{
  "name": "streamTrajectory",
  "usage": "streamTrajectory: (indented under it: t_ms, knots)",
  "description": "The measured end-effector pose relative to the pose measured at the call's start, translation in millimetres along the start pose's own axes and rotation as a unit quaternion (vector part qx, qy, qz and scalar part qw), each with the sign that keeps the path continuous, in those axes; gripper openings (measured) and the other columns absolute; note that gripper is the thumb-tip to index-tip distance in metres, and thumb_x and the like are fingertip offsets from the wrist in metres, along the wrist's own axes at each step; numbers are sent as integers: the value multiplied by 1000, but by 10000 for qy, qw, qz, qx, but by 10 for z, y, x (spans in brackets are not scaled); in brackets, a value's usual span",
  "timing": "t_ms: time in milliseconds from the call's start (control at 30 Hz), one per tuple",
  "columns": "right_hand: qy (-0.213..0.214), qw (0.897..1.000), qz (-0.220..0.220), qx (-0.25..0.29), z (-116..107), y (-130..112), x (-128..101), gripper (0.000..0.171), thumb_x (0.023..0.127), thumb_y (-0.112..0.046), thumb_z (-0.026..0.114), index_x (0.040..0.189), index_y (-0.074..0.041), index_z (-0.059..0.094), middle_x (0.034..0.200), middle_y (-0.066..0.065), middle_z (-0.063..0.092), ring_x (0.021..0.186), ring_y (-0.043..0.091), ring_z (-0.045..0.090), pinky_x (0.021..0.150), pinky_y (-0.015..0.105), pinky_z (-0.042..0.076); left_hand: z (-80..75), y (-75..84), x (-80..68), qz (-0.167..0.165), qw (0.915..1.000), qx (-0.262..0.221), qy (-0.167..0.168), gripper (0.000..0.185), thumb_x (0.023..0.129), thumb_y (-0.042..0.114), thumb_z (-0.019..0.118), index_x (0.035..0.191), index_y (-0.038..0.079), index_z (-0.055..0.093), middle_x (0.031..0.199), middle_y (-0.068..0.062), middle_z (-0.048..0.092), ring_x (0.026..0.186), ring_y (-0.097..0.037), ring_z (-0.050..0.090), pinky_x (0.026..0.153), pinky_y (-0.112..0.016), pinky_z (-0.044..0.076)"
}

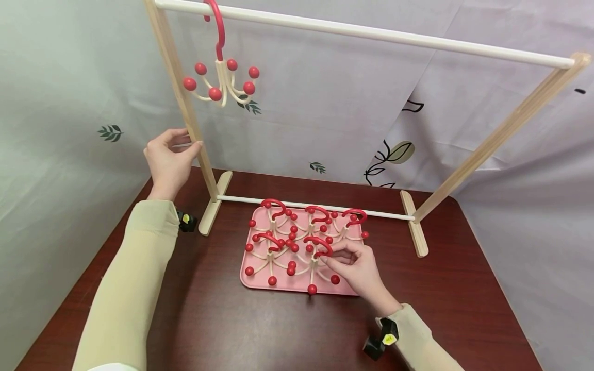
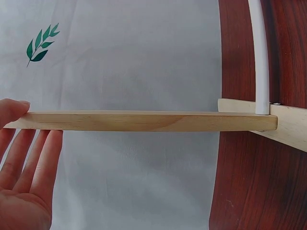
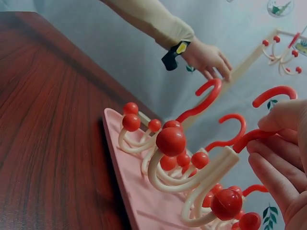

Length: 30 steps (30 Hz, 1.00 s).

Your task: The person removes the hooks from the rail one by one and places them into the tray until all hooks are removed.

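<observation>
My left hand [image 1: 169, 159] grips the left upright post [image 2: 144, 121] of a wooden rack, thumb on one side and fingers on the other. With thumb and fingers, my right hand [image 1: 357, 268] pinches the red hook of a cream multi-arm hanger [image 3: 211, 175] that has red balls on its arm ends. It is at the front of a pink tray [image 1: 285, 287], among several hangers of the same kind; whether it touches the tray is unclear. Another such hanger [image 1: 220, 77] hangs by its red hook from the rack's white top rod [image 1: 371, 32], near the left end.
The rack's right post [image 1: 501, 136] rises from a wooden foot [image 1: 414, 224]. A white lower rod [image 1: 246, 199] runs behind the tray, close to its back edge. Everything stands on a dark red-brown table [image 1: 223, 319], with a leaf-printed cloth [image 1: 297, 134] behind.
</observation>
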State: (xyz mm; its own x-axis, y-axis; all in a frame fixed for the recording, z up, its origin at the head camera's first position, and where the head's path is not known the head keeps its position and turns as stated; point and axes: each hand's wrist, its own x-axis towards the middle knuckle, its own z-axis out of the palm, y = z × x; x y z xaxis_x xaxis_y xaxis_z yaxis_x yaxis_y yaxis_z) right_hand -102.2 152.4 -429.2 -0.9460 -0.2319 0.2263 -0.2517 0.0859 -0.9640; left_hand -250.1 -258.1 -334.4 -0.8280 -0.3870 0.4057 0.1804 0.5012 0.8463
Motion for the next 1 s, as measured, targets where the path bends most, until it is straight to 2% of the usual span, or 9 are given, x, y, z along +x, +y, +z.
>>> streamTrajectory:
  t_ms: [233,433,1000]
  knots:
    - [102,9995,310,-24,16,100,-15,23,83,4,82,102,10,71,101,14,75,90,23,75,81,35,59,-2,0,-5,-12,10000,-44,0,35,89,27,81,120,14,76,111,-7,75,92,-10,72,82,-24,58]
    - [165,9986,497,-75,28,152,-24,25,84,1,83,104,10,71,102,16,75,92,25,75,81,33,59,-4,7,-5,-24,10000,-25,-14,35,89,27,81,121,14,76,112,-7,75,93,-10,72,83,-25,58]
    - [286,9988,320,231,21,257,-46,23,82,13,78,103,12,70,100,24,73,89,40,73,77,33,60,-3,16,-7,-34,10000,-5,-6,36,89,28,81,122,15,76,112,-7,75,94,-12,72,84,-26,58]
